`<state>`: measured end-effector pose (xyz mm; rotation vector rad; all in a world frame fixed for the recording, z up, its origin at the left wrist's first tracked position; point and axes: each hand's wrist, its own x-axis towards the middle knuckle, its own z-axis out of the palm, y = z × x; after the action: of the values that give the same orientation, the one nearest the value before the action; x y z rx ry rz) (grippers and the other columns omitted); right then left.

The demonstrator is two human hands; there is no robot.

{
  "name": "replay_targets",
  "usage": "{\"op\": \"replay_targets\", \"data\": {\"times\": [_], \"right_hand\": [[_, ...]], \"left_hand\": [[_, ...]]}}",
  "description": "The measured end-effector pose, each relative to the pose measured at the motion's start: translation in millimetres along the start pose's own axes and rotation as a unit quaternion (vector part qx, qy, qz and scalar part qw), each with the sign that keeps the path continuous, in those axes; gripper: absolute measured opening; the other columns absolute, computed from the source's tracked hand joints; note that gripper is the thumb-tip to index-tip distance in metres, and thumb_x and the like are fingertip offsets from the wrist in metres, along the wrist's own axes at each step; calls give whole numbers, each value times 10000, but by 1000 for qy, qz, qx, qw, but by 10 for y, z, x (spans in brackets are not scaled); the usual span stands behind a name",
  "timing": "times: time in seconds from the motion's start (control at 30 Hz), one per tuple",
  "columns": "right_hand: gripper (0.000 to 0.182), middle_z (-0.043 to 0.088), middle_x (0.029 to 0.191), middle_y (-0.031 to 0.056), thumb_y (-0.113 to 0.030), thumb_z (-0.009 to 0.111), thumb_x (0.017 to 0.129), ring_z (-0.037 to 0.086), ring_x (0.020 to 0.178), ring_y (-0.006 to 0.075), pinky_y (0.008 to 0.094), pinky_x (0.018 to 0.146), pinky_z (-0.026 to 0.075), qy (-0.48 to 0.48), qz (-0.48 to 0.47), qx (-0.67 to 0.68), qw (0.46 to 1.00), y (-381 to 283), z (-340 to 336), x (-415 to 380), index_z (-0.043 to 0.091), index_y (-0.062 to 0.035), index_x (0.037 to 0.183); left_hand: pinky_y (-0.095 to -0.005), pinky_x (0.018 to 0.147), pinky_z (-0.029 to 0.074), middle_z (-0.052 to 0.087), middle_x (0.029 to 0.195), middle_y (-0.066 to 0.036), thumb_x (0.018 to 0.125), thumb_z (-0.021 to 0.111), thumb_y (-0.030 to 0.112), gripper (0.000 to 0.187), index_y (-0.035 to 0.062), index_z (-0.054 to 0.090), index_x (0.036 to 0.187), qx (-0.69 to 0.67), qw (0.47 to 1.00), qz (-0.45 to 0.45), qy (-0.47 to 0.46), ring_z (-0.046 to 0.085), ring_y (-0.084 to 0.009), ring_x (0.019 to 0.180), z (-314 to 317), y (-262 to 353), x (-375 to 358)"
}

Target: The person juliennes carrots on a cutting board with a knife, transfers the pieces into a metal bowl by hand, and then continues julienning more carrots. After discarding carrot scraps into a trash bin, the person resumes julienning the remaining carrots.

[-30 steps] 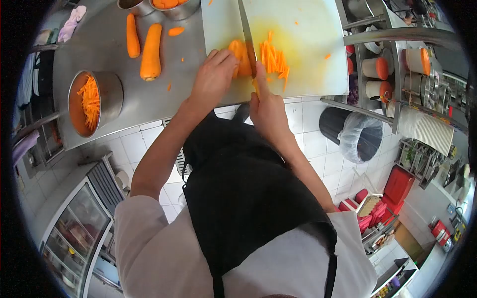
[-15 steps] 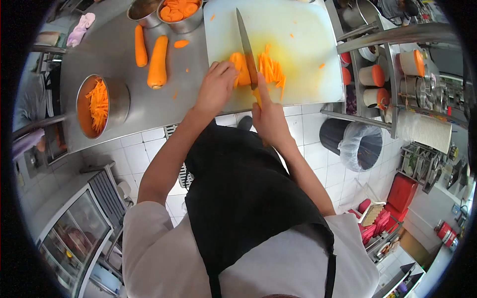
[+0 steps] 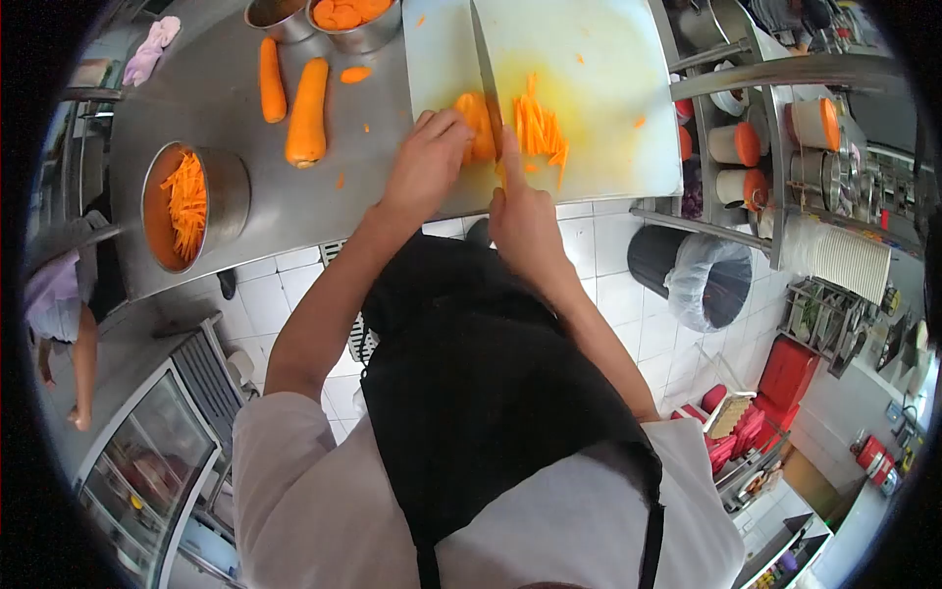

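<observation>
My right hand (image 3: 530,221) grips a long kitchen knife (image 3: 487,83), its blade pointing away from me over the white cutting board (image 3: 618,59). Against the blade's left side lie carrot slices (image 3: 474,123), with the curled fingers of my left hand (image 3: 430,162) pressed on them. Cut carrot strips (image 3: 537,128) are heaped just right of the knife. Two whole peeled carrots (image 3: 308,113) rest on the steel table to the left, near a loose carrot slice (image 3: 355,75).
A steel pot (image 3: 231,196) of carrot strips stands at the table's left. Behind are a metal bowl (image 3: 368,34) of carrot slices and another metal container (image 3: 280,20). A lined bin (image 3: 711,285) and a shelf rack (image 3: 775,216) are at right. Another person's arm (image 3: 84,368) shows far left.
The knife has shifted slightly left relative to the strips, against the slices. The view has tilted a little. Another person has come into sight at the far left.
</observation>
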<state>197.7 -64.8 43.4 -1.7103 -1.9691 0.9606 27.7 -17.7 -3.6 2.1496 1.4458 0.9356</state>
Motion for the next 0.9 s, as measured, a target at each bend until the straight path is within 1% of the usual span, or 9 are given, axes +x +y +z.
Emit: {"op": "replay_targets", "data": {"times": [0.2,0.27,0.33,0.37,0.53,0.63,0.73,0.83,0.9], "right_hand": [[787,646,749,322,8,546,882,612,637,520,588,646,490,-45,35,0,998,-192,-404,-131,213,-19,1594],[801,638,726,319,15,543,874,622,657,518,590,659,500,79,-108,-18,991,111,-94,-111,204,-31,1598],[795,641,737,328,15,535,876,627,669,519,589,670,504,26,-10,30,999,24,42,-78,209,-37,1599],[797,641,738,328,16,536,874,626,670,520,590,669,502,17,-1,24,1000,6,26,-70,208,-37,1599],[814,635,722,321,22,538,869,623,656,512,594,659,494,-28,8,6,1000,-148,-292,-31,186,-33,1601],[804,639,727,317,5,546,888,621,654,511,579,681,495,-25,31,14,999,-174,-240,-161,190,-46,1607],[782,642,728,321,-1,545,894,633,677,517,569,696,506,67,-37,35,996,-6,145,-13,220,-56,1603],[790,637,728,332,14,541,888,629,686,528,573,700,503,-15,35,1,999,-103,-80,80,211,-51,1603],[807,630,712,329,14,541,887,623,670,524,576,684,498,-27,23,-4,999,-212,-287,38,182,-47,1607]], "left_hand": [[-438,880,499,622,1050,-133,871,662,12,130,14,631,997,-16,1000,7,13,595,-358,1003,28,-8,-7],[-438,882,499,618,1053,-136,871,662,10,130,10,624,995,-21,999,12,23,593,-361,1002,64,-19,-12],[-438,883,498,614,1052,-140,872,661,11,127,7,620,993,-24,1000,11,13,591,-363,1004,58,-24,-17],[-439,883,497,613,1050,-142,874,660,12,124,6,619,991,-25,1000,7,-3,589,-365,1005,33,-15,-31],[-444,870,493,603,1035,-155,882,649,17,109,3,614,984,-23,1000,13,0,577,-377,997,0,-12,14],[-449,863,492,600,1032,-159,888,644,21,98,5,611,979,-33,999,9,-6,574,-381,992,13,-20,3],[-451,863,490,599,1032,-158,889,641,20,93,7,609,975,-37,999,12,1,574,-382,990,14,-16,5],[-452,867,490,602,1041,-158,889,642,18,96,7,608,978,-41,999,18,2,574,-385,995,11,-14,-8],[-451,870,491,604,1048,-158,888,643,17,104,7,607,985,-43,999,25,16,573,-387,1000,21,-34,2]]}}
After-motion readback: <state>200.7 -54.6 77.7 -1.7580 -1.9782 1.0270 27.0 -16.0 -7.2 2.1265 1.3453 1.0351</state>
